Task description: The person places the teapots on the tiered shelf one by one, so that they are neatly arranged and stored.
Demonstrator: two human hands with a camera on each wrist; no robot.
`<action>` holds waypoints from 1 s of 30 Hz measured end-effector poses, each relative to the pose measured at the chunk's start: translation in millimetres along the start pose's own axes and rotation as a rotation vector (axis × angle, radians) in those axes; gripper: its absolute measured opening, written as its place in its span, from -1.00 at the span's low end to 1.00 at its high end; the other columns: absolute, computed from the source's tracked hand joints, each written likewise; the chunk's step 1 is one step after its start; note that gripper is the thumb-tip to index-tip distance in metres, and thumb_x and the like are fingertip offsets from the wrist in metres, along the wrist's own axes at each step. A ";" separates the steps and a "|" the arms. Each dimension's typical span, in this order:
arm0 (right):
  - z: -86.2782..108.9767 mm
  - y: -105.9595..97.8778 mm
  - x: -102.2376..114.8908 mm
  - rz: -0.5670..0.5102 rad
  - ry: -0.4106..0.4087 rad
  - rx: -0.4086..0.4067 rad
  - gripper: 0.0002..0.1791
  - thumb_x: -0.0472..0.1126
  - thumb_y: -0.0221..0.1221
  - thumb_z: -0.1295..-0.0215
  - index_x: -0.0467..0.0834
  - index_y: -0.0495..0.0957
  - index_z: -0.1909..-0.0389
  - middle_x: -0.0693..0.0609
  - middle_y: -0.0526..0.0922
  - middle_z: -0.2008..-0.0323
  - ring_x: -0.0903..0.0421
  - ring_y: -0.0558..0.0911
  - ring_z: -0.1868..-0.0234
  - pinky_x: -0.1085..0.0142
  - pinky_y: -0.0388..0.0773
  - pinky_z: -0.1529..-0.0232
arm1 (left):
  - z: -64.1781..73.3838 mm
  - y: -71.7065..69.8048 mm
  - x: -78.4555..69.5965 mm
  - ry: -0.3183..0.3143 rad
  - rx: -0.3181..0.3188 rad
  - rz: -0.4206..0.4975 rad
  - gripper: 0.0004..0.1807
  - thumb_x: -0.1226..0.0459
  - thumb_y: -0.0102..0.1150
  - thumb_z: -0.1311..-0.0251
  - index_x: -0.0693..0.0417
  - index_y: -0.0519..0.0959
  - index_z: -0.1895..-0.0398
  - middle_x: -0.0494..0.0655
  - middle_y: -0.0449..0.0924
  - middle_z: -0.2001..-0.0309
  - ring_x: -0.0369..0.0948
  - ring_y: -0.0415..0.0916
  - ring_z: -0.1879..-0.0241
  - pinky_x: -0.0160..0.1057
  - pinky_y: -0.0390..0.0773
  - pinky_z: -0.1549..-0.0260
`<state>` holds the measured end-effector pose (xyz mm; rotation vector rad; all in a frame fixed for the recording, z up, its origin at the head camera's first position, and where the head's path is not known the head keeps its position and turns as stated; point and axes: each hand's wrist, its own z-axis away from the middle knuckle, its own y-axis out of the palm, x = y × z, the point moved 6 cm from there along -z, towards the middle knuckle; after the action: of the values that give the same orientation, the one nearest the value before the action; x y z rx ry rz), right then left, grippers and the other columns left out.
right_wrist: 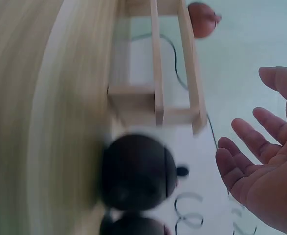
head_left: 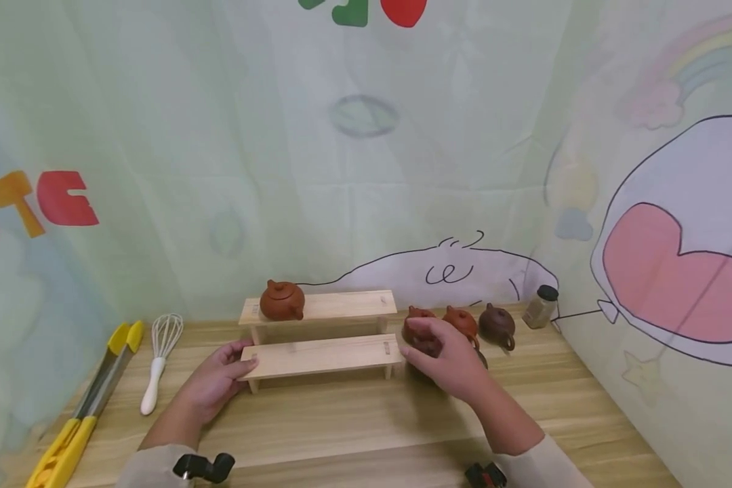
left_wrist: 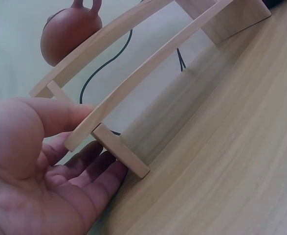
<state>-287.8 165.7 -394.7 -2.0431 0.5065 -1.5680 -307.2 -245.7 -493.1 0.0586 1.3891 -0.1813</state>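
Observation:
A two-tier wooden step shelf (head_left: 320, 357) stands on the table, with a reddish-brown teapot (head_left: 282, 302) at the left of its upper board. My left hand (head_left: 216, 379) grips the left end of the lower board, thumb on top and the other fingers down around the leg (left_wrist: 120, 149). My right hand (head_left: 454, 359) hovers with relaxed, spread fingers by the shelf's right end, over a group of teapots it partly hides. Two reddish teapots, one of them (head_left: 461, 320) in plain sight, and a dark brown teapot (head_left: 497, 325) show behind it. In the right wrist view, a dark teapot (right_wrist: 136, 171) sits close to the shelf.
At the left lie a white-handled whisk (head_left: 157, 366) and yellow-and-grey tongs (head_left: 88, 407). A small black-capped jar (head_left: 541, 307) stands at the back right. Printed curtains (head_left: 280, 169) enclose the table's back and sides.

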 end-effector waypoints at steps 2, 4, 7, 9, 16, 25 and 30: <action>1.7 -8.6 -10.0 0.020 -0.001 -0.017 -0.44 -0.06 0.46 -0.36 -0.05 0.62 -0.34 -0.01 0.71 -0.28 -0.09 0.67 -0.27 -0.12 0.61 -0.30 | 0.2 -0.1 0.1 0.006 -0.001 0.003 -0.26 0.28 0.04 -0.62 0.41 -0.03 -0.64 0.45 0.03 -0.63 -0.36 0.54 -0.13 -0.34 0.63 -0.07; 4.2 -17.5 -21.1 0.044 0.006 -0.034 -0.43 -0.06 0.46 -0.36 -0.09 0.61 -0.35 -0.05 0.71 -0.29 -0.11 0.65 -0.27 -0.14 0.60 -0.30 | -0.1 0.2 0.6 0.006 -0.002 0.002 -0.26 0.29 0.03 -0.63 0.41 -0.04 -0.65 0.46 0.03 -0.63 -0.36 0.54 -0.13 -0.34 0.63 -0.07; 8.9 -30.1 -38.6 0.072 0.051 -0.044 -0.41 0.00 0.45 -0.36 -0.09 0.61 -0.35 -0.08 0.70 -0.31 -0.14 0.63 -0.32 -0.19 0.56 -0.34 | -0.3 1.2 0.7 0.003 -0.007 0.005 -0.26 0.28 0.04 -0.62 0.39 -0.03 -0.65 0.45 0.04 -0.63 -0.33 0.55 -0.15 -0.33 0.63 -0.09; 11.5 -37.1 -48.5 0.094 0.080 -0.041 -0.38 0.05 0.45 -0.36 -0.08 0.60 -0.36 -0.09 0.69 -0.33 -0.15 0.60 -0.38 -0.21 0.51 -0.41 | -0.2 1.4 0.4 0.002 -0.007 0.001 -0.26 0.28 0.04 -0.62 0.39 -0.04 -0.65 0.45 0.04 -0.63 -0.31 0.54 -0.18 -0.34 0.62 -0.09; 13.2 -51.7 -72.5 0.174 0.116 -0.019 -0.37 0.06 0.46 -0.33 -0.14 0.61 -0.33 -0.14 0.67 -0.34 -0.20 0.56 -0.43 -0.23 0.48 -0.43 | 1.0 -0.5 1.1 -0.009 -0.015 -0.015 -0.26 0.26 0.06 -0.62 0.36 -0.01 -0.65 0.42 0.03 -0.65 -0.27 0.52 -0.24 -0.37 0.60 -0.11; 11.0 -52.9 -97.3 0.218 0.141 0.021 -0.30 0.04 0.54 -0.21 -0.18 0.61 -0.31 -0.22 0.64 -0.35 -0.27 0.56 -0.41 -0.25 0.46 -0.41 | 0.6 -1.6 2.2 -0.002 -0.015 -0.020 -0.24 0.23 0.08 -0.61 0.36 -0.01 -0.65 0.42 0.04 -0.65 -0.27 0.52 -0.24 -0.35 0.61 -0.11; 10.5 -53.7 -109.5 0.214 0.175 0.053 -0.20 0.04 0.58 -0.15 -0.20 0.56 -0.36 -0.27 0.56 -0.40 -0.29 0.58 -0.34 -0.22 0.52 -0.35 | 1.0 -0.4 0.9 0.001 -0.015 -0.019 -0.24 0.23 0.08 -0.61 0.36 -0.02 -0.65 0.43 0.03 -0.65 -0.26 0.52 -0.24 -0.35 0.61 -0.10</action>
<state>-307.3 273.5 -449.4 -1.7575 0.7153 -1.6184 -306.1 -246.3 -493.7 0.0337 1.3919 -0.1867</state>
